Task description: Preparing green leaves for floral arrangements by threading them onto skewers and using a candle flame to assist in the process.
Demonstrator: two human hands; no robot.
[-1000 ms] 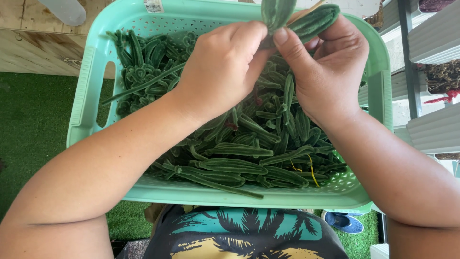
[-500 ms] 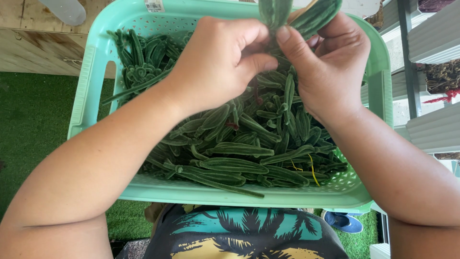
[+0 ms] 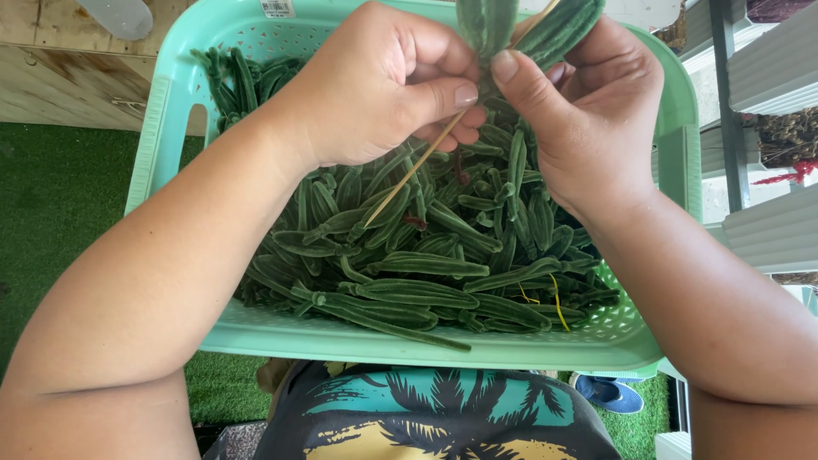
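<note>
One label only: a small rectangular sticker (image 3: 277, 8) on the far rim of my mint-green basket (image 3: 426, 345), at about eleven o'clock from the basket's middle. It is white with dark printed bars and fine lines, cut off by the picture's top edge. I see no packages, signs or screens.

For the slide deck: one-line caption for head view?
Both hands pinch fuzzy green leaves onto a thin stick over a mint basket.
</note>
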